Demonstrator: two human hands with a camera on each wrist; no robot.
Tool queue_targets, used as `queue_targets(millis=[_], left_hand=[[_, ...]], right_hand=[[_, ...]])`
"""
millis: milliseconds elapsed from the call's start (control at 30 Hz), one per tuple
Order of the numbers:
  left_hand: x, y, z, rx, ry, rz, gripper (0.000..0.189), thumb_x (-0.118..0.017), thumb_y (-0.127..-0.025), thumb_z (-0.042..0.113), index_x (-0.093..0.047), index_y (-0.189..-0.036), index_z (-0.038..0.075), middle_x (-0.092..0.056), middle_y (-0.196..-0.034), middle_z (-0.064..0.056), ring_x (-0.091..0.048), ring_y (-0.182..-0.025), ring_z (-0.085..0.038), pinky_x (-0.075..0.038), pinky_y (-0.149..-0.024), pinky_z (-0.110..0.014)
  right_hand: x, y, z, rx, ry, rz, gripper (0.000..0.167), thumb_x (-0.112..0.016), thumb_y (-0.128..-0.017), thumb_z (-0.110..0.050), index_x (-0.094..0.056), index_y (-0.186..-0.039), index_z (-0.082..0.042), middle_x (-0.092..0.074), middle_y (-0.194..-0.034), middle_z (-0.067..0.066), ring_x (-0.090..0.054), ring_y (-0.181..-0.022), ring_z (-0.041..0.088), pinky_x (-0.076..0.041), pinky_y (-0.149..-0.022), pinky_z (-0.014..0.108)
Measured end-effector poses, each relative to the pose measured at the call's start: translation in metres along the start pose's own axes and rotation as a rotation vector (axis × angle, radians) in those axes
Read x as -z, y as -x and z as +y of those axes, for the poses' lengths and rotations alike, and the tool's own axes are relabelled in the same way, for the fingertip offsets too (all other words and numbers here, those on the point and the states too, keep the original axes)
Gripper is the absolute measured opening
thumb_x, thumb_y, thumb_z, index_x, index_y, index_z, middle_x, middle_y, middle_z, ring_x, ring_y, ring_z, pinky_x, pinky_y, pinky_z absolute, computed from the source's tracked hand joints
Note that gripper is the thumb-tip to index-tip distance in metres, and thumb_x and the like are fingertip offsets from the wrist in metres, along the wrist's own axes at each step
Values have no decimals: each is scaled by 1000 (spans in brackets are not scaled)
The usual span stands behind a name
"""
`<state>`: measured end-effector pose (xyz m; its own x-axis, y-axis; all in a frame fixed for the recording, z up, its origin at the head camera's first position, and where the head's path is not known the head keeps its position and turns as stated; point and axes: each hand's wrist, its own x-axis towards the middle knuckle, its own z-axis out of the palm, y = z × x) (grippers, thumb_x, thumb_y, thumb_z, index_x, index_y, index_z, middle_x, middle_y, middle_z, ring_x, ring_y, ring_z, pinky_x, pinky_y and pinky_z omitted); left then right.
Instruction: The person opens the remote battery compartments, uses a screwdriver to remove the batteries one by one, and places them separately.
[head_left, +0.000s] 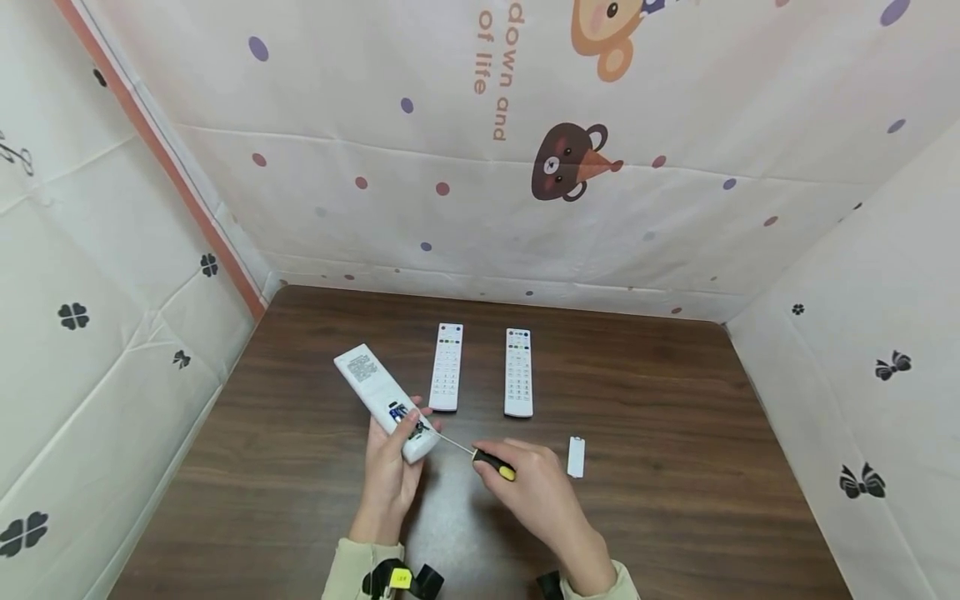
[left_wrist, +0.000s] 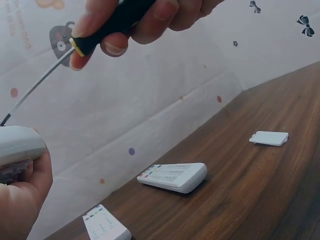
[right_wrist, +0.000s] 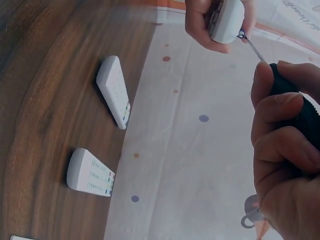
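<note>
My left hand (head_left: pixel 392 471) grips a white remote control (head_left: pixel 372 383), back side up and tilted, its battery compartment open near the lower end. The thumb lies across the open compartment. In my right hand (head_left: pixel 534 485) is a screwdriver (head_left: pixel 493 463) with a black and yellow handle, held between thumb and fingers. Its thin metal shaft (right_wrist: pixel 254 48) points left, with the tip right at the remote's lower end. In the left wrist view the shaft (left_wrist: pixel 40 81) slants down to the remote's end (left_wrist: pixel 21 145).
Two more white remotes, one on the left (head_left: pixel 447 367) and one on the right (head_left: pixel 518 372), lie buttons up on the brown wooden table (head_left: pixel 652 400). A small white battery cover (head_left: pixel 576 457) lies right of my right hand. Printed white cloth (head_left: pixel 450 208) stands around the table.
</note>
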<state>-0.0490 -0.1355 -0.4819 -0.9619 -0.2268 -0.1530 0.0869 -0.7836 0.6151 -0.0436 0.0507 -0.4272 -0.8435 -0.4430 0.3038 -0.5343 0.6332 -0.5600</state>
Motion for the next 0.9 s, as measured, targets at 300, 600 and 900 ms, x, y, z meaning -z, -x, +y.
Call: queue_targets(millis=[300,600,900], left_hand=[[1,0,3,6,15,-1,52,-49,-90,4,-23,-134,15,-40,-118,-14,-52,-97,-23,-48,-83,-38],[4,6,6,190,-137,-96,46,-41,-95,33,-25,-133,12,-48,-111,-12,-54,-91,-21,-51,-74,-38],[0,11,10,261,-229,-166,48,-34,-95,42,-29,-129,8,-54,-103,-15,-57,-78,-21,-52,-66,-38]], right_hand=[[2,3,2,-13,22,0,20,-65,-81,-30,-68,-101,-24,-60,-86,-17,-54,-69,-1,-46,-60,18],[5,1,8,5,50,35,17,-61,-85,-28,-68,-100,-27,-49,-75,-26,-40,-55,-4,-35,-48,14],[9,-7,11,76,35,25,28,-68,-79,-28,-65,-106,-27,-54,-84,-21,-46,-66,-4,-41,-56,16]])
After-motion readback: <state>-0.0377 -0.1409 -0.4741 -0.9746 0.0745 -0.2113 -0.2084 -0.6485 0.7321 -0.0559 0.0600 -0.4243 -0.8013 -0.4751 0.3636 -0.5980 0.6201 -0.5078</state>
